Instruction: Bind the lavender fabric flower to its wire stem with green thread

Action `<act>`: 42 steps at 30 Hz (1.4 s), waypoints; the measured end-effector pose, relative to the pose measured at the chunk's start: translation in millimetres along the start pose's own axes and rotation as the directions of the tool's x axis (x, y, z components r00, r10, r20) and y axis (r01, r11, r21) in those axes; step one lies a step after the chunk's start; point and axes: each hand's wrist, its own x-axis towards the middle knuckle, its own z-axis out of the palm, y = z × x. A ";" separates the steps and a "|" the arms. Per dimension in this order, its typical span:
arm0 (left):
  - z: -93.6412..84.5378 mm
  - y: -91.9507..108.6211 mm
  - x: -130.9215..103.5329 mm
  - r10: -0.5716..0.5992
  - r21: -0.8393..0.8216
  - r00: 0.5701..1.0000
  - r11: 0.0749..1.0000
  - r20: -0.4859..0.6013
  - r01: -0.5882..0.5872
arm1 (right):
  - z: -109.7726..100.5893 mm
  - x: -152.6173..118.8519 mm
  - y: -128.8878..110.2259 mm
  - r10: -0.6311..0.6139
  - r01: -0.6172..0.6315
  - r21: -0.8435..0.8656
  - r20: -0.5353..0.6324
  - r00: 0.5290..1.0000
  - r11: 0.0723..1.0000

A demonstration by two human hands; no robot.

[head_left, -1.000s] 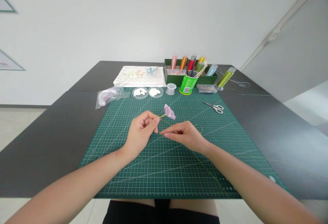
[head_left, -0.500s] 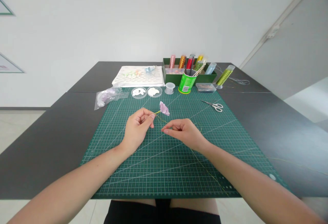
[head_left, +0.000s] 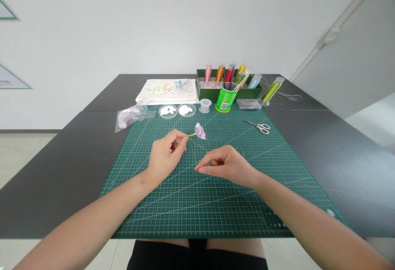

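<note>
A pale purple flower [head_left: 200, 131] on a thin yellow-green stem points right from my left hand [head_left: 168, 150], whose thumb and fingers pinch the stem. Below and to the right of the flower is my right hand [head_left: 226, 164], thumb and index fingertip pressed together on a thin thread. That thread [head_left: 199, 144] runs from the stem by my left fingertips toward my right hand. Its fine continuation lies across the green cutting mat [head_left: 191, 204] on the right. The hands are apart.
Scissors [head_left: 261, 127] lie at the mat's right. Along the back are two dishes of white pieces [head_left: 187, 110], a small clear spool [head_left: 205, 105], a green can [head_left: 226, 98], a box of thread tubes [head_left: 210, 94], a flat case [head_left: 249, 104] and a plastic bag [head_left: 129, 117].
My right hand has moved slightly down toward me. The flower has turned a little and shifted slightly right, still in my left hand.
</note>
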 end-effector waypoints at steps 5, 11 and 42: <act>2.8 -1.3 -2.1 0.044 0.136 0.983 0.988 0.180 -0.070 | -4.3 -4.7 -6.1 -0.036 0.037 0.032 -0.027 0.999 0.999; 4.7 3.7 -7.1 0.126 0.227 0.939 0.952 0.319 -0.205 | -9.7 -4.9 -10.5 -0.098 0.113 0.065 -0.203 0.974 0.991; -2.2 27.6 -23.7 0.492 0.058 0.869 0.870 -0.055 -0.489 | -16.6 8.1 11.3 -0.005 0.045 0.221 -0.179 0.984 0.974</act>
